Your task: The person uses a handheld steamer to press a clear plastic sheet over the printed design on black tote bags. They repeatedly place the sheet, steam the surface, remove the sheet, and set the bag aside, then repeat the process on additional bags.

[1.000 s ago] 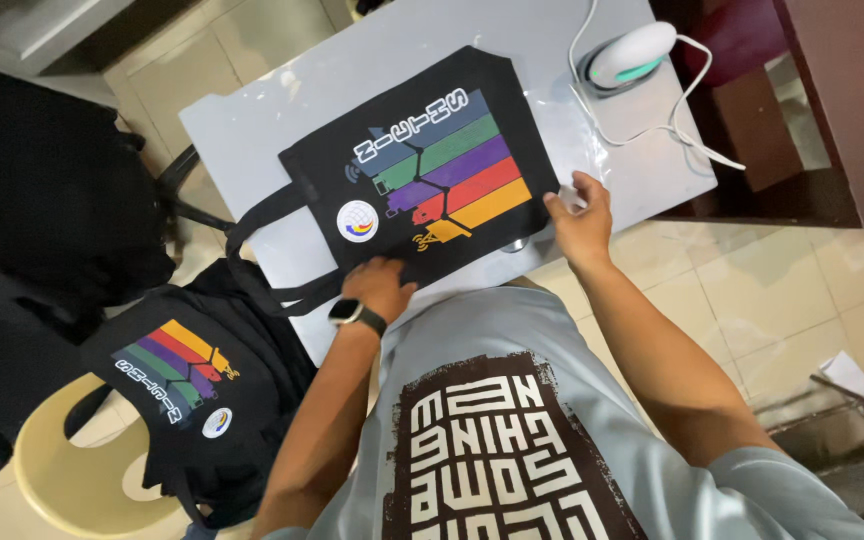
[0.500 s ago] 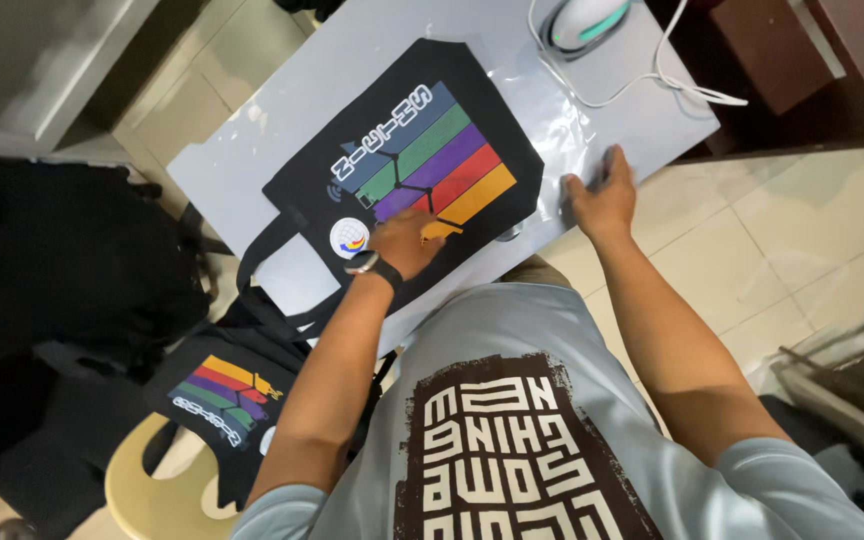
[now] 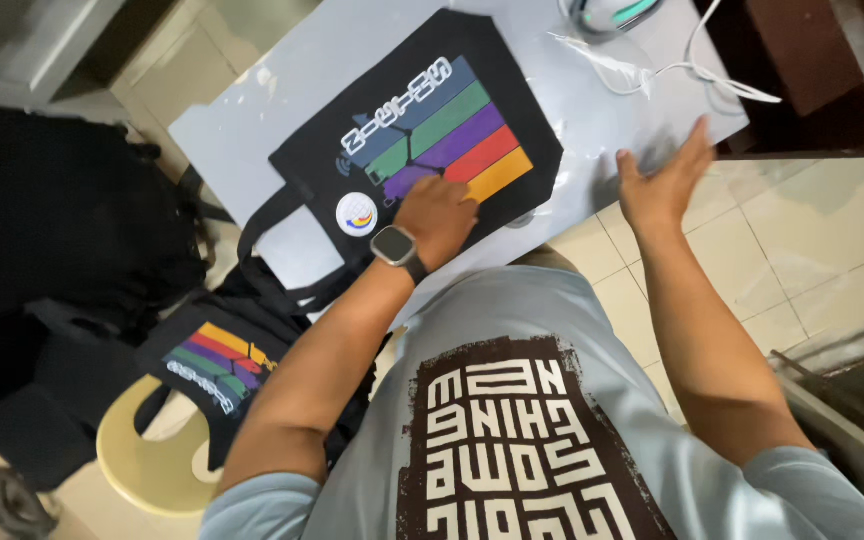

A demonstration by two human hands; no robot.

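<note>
Pressing left hand (image 3: 439,212), tote bag (image 3: 422,130), grey table (image 3: 242,120)

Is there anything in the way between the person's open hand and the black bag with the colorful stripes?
Nothing visible is. The right hand hovers open just right of the black tote bag, with only a clear plastic sheet lying flat on the white table between them. The left hand already rests on the bag.

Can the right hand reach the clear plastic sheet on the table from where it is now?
Probably yes. The right hand hovers open at the table edge, the clear plastic sheet lies just beyond its fingertips, and nothing stands between them.
</note>
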